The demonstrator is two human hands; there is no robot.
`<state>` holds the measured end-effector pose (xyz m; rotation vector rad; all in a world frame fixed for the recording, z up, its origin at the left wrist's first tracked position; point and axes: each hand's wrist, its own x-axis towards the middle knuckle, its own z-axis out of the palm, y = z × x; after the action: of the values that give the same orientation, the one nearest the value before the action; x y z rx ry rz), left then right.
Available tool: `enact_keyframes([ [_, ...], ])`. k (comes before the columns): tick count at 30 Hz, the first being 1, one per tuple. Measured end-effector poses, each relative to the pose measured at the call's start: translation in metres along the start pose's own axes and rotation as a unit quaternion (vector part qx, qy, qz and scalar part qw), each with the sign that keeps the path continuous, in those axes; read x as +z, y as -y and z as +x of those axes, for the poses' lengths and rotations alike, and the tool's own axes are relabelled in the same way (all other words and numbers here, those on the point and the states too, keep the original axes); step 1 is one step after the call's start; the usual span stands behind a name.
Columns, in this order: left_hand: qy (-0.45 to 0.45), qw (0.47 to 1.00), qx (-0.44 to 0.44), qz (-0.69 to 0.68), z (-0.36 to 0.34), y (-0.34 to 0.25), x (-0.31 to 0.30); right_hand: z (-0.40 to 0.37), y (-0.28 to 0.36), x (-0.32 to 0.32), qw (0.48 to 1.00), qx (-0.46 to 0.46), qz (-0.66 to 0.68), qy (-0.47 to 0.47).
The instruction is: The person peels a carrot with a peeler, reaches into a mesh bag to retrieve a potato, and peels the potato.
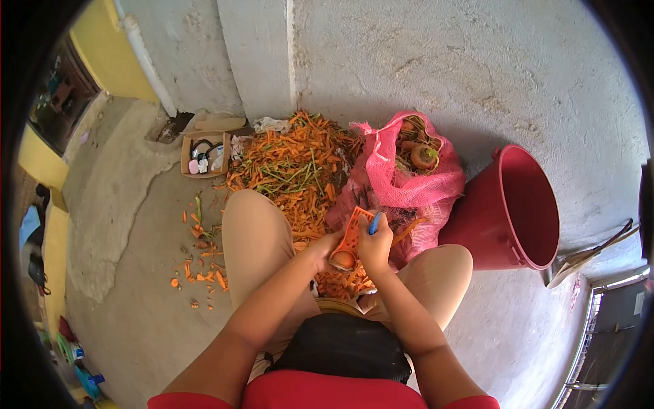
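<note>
Between my knees, my left hand [327, 251] grips a carrot [343, 259], whose round cut end faces up. My right hand [376, 245] is closed around a tool with a blue handle [373, 223]. An orange perforated piece [351, 230] shows between the two hands; which hand bears it is hard to tell. Orange peelings [293, 153] with green stems are heaped against the wall and reach down to below my hands. Beside them stands an open pink mesh sack [402, 177] with carrots [423, 157] inside.
A red bucket [505, 211] leans at the right by the wall, with a dustpan-like object [569, 269] beyond it. Left of the heap sits a small cardboard box [206, 155] holding small items. Loose scraps [201, 276] lie on the floor left of my knee.
</note>
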<state>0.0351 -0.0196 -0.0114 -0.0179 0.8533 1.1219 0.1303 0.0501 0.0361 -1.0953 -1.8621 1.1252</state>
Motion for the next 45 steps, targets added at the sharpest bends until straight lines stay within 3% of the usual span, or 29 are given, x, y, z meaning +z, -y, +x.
enact_keyframes([
  [1, -0.012, 1.0, -0.003, 0.016, 0.002, 0.001, -0.002, 0.0, 0.001, 0.0, 0.999, -0.019, -0.034, -0.008],
  [4, 0.092, 0.996, -0.012, -0.007, 0.02, 0.005, -0.022, 0.026, -0.041, 0.003, 0.99, -0.062, -0.042, -0.116],
  [5, 0.1, 0.994, -0.027, 0.028, 0.01, 0.002, -0.016, 0.041, -0.042, -0.012, 0.978, -0.03, -0.112, -0.174],
  [7, 0.113, 0.987, -0.061, 0.098, -0.019, -0.006, 0.002, 0.069, -0.063, -0.039, 0.969, 0.064, -0.078, -0.227],
  [8, 0.117, 0.989, -0.065, 0.065, -0.007, 0.003, -0.009, 0.083, -0.1, -0.048, 0.965, 0.066, -0.03, -0.251],
  [11, 0.043, 0.998, -0.049, 0.022, -0.008, -0.002, 0.0, 0.084, -0.096, -0.056, 0.97, 0.052, -0.04, -0.233],
  [12, 0.07, 0.996, -0.059, 0.001, -0.006, -0.004, -0.001, 0.075, -0.08, -0.048, 0.977, 0.058, 0.014, -0.204],
  [14, 0.057, 0.997, -0.046, -0.02, -0.006, -0.006, 0.003, 0.056, -0.068, -0.028, 0.987, 0.041, 0.087, -0.127],
  [16, 0.036, 0.998, -0.037, -0.035, -0.005, -0.005, 0.005, 0.028, -0.018, -0.015, 0.985, 0.033, 0.156, -0.06],
  [19, 0.009, 0.999, -0.022, -0.042, 0.003, -0.001, 0.002, 0.007, -0.004, 0.001, 0.994, -0.019, 0.111, -0.009],
  [21, 0.0, 0.999, 0.0, -0.035, 0.007, 0.003, -0.002, 0.001, 0.006, -0.001, 0.999, -0.009, 0.042, -0.002],
  [24, -0.008, 0.999, -0.041, -0.019, 0.007, 0.001, -0.002, 0.009, -0.002, -0.003, 0.998, -0.032, -0.036, -0.031],
  [27, 0.044, 0.998, -0.036, 0.019, 0.007, -0.002, -0.005, 0.05, -0.059, -0.015, 0.982, -0.038, -0.099, -0.159],
  [29, 0.077, 0.997, -0.03, 0.011, -0.001, 0.002, -0.005, 0.077, -0.078, -0.042, 0.96, 0.088, -0.135, -0.229],
  [32, 0.052, 0.998, -0.022, -0.024, 0.004, 0.001, -0.01, 0.081, -0.082, -0.055, 0.962, 0.074, -0.08, -0.251],
  [35, 0.001, 1.0, -0.008, 0.022, -0.003, -0.008, 0.006, 0.056, -0.048, -0.031, 0.982, -0.023, 0.041, -0.181],
  [40, -0.001, 0.998, -0.007, -0.057, 0.004, -0.002, 0.009, 0.007, -0.004, -0.004, 0.998, 0.004, 0.065, -0.021],
  [45, 0.007, 0.999, -0.015, -0.034, 0.011, -0.002, -0.002, 0.014, -0.016, 0.0, 0.994, -0.06, -0.03, -0.085],
])
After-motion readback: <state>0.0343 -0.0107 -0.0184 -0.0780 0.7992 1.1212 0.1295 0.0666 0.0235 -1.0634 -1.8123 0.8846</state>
